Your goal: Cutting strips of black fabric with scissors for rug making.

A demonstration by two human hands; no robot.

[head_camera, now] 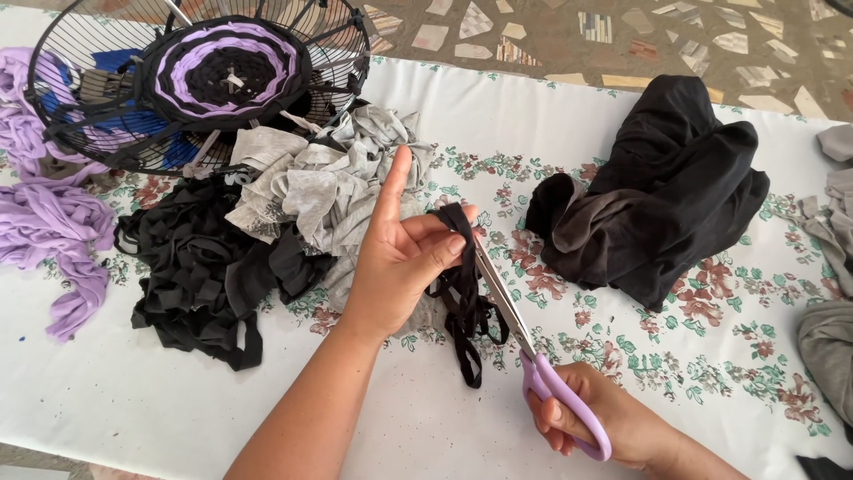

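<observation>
My left hand (402,253) pinches a bunch of black fabric strips (464,302) between thumb and fingers, index finger pointing up. The strips hang in loops down to the cloth. My right hand (604,418) grips scissors with lilac handles (560,398). Their steel blades (499,289) reach up to the strips just below my left thumb, and the blades look nearly closed.
A white floral tablecloth (711,356) covers the table. Piles of black strips (200,276), grey strips (329,182) and purple strips (49,231) lie at left. A wire fan guard (333,53) holds a round purple-black weave (227,71). A black garment (666,196) lies right; grey fabric (831,347) sits at the edge.
</observation>
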